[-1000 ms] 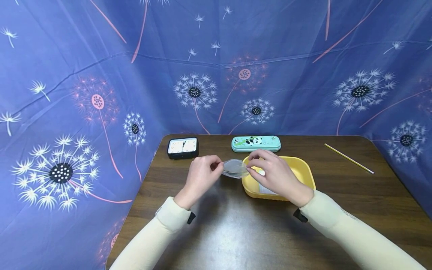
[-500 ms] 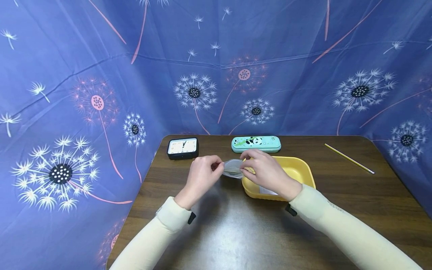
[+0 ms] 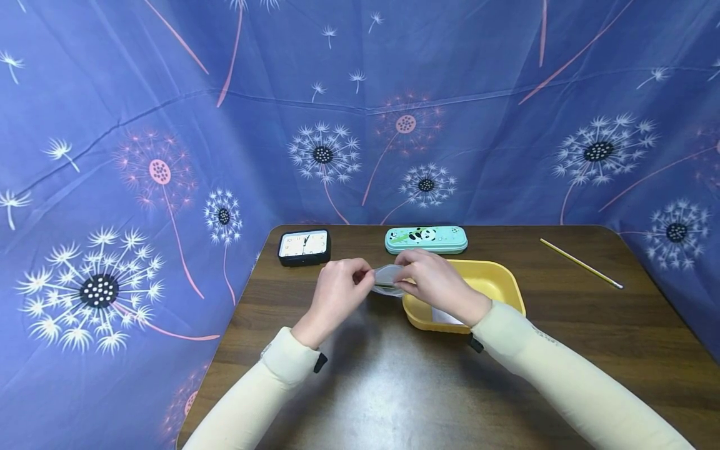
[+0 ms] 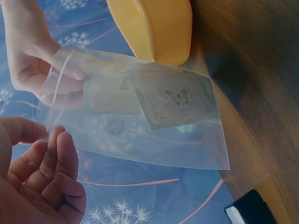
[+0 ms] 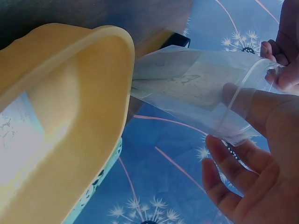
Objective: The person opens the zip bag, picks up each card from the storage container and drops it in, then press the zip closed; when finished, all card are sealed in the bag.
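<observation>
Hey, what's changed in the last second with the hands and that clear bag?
The right hand slid left along the top of the clear bag, from over the yellow tray toward the left hand, so more of the tray shows. The left hand kept its pinch. Clock, pencil case and stick stayed put.

The clear bag (image 4: 140,121) holds a tan card (image 4: 175,100) with a black butterfly. The tub (image 3: 489,281) is yellow. The pencil case (image 3: 425,239) is teal with a panda. The cloth (image 3: 169,125) is blue with white dandelions.

Clear glossy plastic bag (image 4: 140,121); wood-grain table (image 3: 394,375); matt yellow tray (image 3: 495,281).
</observation>
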Available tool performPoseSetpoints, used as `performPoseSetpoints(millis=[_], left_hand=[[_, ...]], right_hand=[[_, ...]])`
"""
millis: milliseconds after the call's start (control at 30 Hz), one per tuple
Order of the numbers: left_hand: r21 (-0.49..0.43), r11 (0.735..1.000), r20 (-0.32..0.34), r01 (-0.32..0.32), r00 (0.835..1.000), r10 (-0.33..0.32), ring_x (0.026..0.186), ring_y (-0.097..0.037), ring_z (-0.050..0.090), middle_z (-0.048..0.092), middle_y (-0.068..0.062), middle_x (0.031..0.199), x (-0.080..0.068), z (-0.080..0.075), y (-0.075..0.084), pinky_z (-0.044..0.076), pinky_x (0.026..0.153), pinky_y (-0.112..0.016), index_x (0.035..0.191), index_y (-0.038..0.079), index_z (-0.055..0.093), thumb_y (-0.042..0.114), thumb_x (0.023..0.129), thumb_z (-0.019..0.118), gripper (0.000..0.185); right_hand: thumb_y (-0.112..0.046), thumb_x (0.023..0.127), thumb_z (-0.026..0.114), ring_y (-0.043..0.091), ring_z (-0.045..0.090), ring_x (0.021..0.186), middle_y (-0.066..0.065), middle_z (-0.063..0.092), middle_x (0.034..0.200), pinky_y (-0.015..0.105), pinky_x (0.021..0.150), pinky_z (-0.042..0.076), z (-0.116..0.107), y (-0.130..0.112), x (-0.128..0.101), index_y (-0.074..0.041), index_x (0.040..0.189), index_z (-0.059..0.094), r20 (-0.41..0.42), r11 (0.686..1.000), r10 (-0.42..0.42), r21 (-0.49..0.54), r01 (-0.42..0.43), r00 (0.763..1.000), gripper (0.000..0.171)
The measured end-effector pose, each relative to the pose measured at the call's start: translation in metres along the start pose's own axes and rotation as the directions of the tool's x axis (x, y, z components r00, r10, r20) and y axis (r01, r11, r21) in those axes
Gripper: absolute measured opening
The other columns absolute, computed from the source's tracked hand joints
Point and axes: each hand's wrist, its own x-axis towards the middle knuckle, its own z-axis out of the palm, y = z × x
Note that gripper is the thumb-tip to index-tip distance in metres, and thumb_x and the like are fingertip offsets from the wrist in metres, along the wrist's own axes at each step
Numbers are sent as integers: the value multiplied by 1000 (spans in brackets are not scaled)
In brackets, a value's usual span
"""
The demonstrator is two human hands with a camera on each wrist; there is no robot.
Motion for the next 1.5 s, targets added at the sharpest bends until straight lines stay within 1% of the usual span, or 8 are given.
performPoseSetpoints(millis=[133,300,533,733,967,1167,1333,1500], left_hand=[[-1,1000,0,0,1000,0,57,-3,54,63,11,69,0,0,-1,47,55,-26,84,16,78,10,93,70,13],[-3,1000,0,0,1000,0,57,-3,54,63,11,69,-1,-1,-1,47,55,-26,84,16,78,10,93,70,13],[6,1000,-10,-2,1000,2,56,-4,53,61,12,67,-2,0,-4,46,54,-26,84,16,78,10,93,71,12],[4,1000,-17,-2,1000,2,55,-4,52,61,11,67,-2,-1,-5,45,54,-27,84,15,78,10,92,71,12],[7,1000,-26,1,1000,-1,56,-5,53,62,11,67,-2,-1,-5,46,56,-28,83,15,78,10,92,70,12],[8,1000,-17,10,1000,-10,56,-6,53,62,11,67,-2,-2,-5,46,56,-28,85,16,79,11,93,70,13],[1,1000,-8,11,1000,-11,56,-6,53,62,11,67,-2,-3,-5,46,57,-28,85,15,79,11,93,70,12],[1,1000,-8,12,1000,-12,56,-6,53,62,11,67,-2,-3,-6,46,57,-28,85,16,78,11,93,69,13]], right_hand=[[-16,85,89,21,64,92,2,68,104,39,79,55,1,-2,2,-18,89,82,24,1000,19,4,-19,1000,8],[-15,84,89,21,65,91,2,68,102,38,79,56,1,-3,3,-17,88,82,36,1000,9,3,-9,999,8],[-14,84,88,20,66,91,2,69,102,38,80,56,2,-3,3,-16,88,82,16,1000,-4,5,4,1000,7],[-12,85,87,20,67,91,1,69,102,39,80,56,-2,-5,-1,-13,91,82,3,999,8,35,-9,1000,8],[-13,93,76,15,68,81,-6,71,94,37,69,56,-17,-4,-5,-14,95,79,-41,998,43,47,-41,998,4],[-13,93,70,9,67,77,-11,70,84,35,63,54,-29,4,-11,-17,92,76,-93,998,62,33,-59,994,7],[-10,92,70,10,66,72,-12,68,81,36,54,49,-34,14,-17,-19,89,75,-97,995,97,-1,-97,991,11],[-7,92,71,8,60,68,-12,66,79,36,54,47,-32,30,-24,-18,87,74,-77,992,123,-22,-125,989,13]])
